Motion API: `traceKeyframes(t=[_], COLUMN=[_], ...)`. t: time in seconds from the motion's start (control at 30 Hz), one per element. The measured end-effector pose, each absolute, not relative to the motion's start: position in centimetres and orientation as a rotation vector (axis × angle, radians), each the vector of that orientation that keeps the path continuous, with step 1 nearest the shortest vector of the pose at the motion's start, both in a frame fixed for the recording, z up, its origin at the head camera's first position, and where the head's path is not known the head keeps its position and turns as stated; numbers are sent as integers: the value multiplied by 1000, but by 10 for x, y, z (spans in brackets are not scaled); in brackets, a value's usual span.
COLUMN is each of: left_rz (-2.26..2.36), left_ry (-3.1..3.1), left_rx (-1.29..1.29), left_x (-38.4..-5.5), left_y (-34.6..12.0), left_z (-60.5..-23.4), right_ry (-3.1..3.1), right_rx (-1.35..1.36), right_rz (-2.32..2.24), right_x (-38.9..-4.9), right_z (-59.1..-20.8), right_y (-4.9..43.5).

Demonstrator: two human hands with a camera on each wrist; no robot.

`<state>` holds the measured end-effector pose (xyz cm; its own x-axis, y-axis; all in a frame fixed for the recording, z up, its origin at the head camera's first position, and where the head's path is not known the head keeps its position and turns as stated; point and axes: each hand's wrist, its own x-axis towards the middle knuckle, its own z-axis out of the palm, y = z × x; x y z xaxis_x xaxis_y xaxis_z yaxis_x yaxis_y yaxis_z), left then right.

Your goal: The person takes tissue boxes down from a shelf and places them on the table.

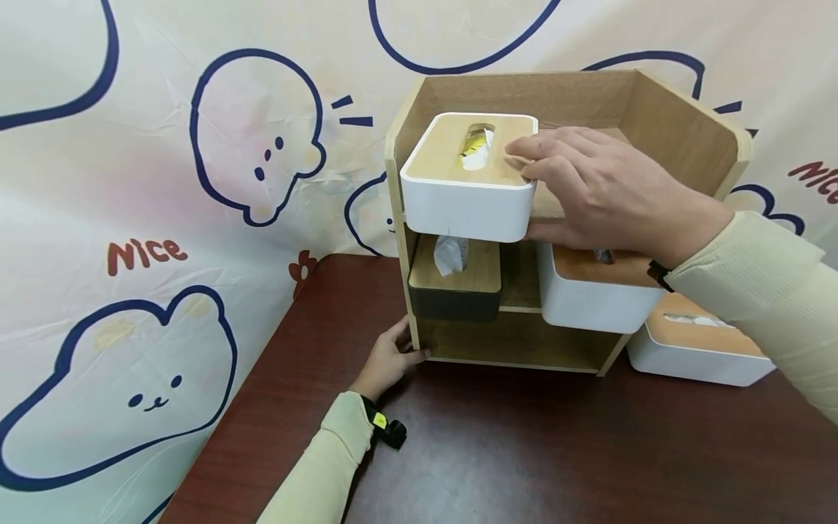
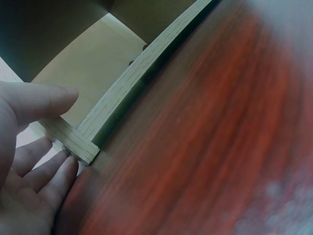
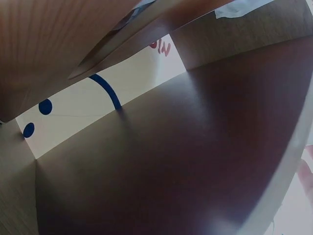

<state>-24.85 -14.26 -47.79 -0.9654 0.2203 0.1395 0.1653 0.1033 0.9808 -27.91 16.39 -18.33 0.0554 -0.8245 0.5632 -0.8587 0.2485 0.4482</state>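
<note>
My right hand (image 1: 602, 182) holds a white tissue box (image 1: 465, 207) by its right side, fingers over the wooden lid and thumb low on the wall. The box is at the front left of the top tier of a wooden shelf (image 1: 681, 138), and tissue and something yellow show in its slot. Down at the shelf's lower left corner, my left hand (image 1: 386, 364) grips the side panel. In the left wrist view the thumb lies inside the panel (image 2: 73, 139) and the other fingers lie outside it.
A dark tissue box (image 1: 456, 302) with a tuft of tissue and a white tissue box (image 1: 596, 302) sit on the middle tier. Another white tissue box (image 1: 694, 360) stands on the red-brown table (image 1: 524, 451), right of the shelf. Behind hangs a printed cloth (image 1: 255, 262).
</note>
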Motion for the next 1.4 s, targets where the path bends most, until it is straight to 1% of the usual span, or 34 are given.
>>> traceKeyframes(t=[0.6, 1.4], left_rz=[2022, 2009], left_ry=[2316, 2317], left_rx=[370, 399], left_x=[-247, -249], left_y=[-143, -143], left_z=[-480, -479], right_ry=[-1721, -1714], right_rx=[1540, 1517], right_rz=[0, -6], right_x=[-277, -272], right_z=[-183, -184], right_y=[164, 173])
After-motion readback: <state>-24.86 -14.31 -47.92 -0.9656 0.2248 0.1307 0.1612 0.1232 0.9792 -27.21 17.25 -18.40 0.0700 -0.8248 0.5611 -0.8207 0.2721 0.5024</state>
